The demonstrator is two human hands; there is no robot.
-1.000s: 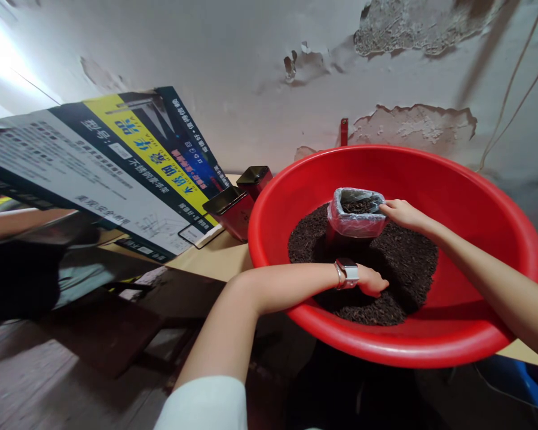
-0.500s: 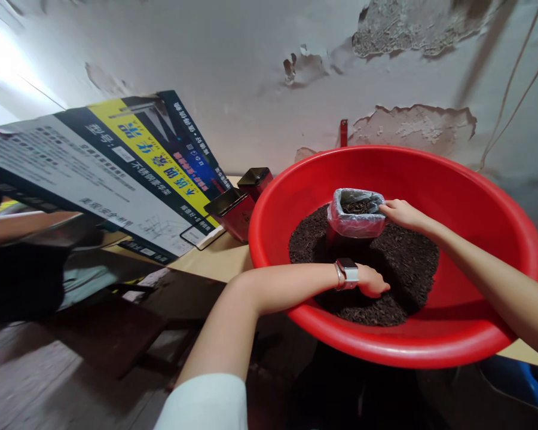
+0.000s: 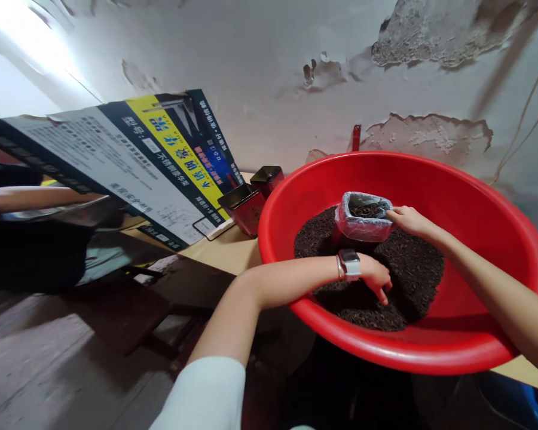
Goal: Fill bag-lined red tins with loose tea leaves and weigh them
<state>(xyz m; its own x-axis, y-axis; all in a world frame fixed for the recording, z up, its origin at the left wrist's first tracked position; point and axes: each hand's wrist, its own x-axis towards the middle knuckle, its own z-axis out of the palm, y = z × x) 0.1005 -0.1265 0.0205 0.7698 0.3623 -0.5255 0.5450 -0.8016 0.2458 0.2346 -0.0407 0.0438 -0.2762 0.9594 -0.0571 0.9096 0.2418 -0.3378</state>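
A dark red tin, lined with a clear plastic bag folded over its rim, stands upright on loose dark tea leaves inside a big red basin. Similar leaves show inside the tin. My right hand is closed on the right rim of the tin and bag. Just in front of the tin, my left hand, with a watch on its wrist, hangs low over the leaves. Its fingers point down, bent and slightly apart; the palm is hidden.
Two dark red tins stand left of the basin on the tan tabletop. A large printed cardboard panel leans there. Behind it shows another person's arm. A brown stool is below; a peeling wall rises behind.
My left hand has lifted slightly from the leaves, and more of its fingers show. My right hand keeps its hold on the tin's rim. The view has shifted a little left.
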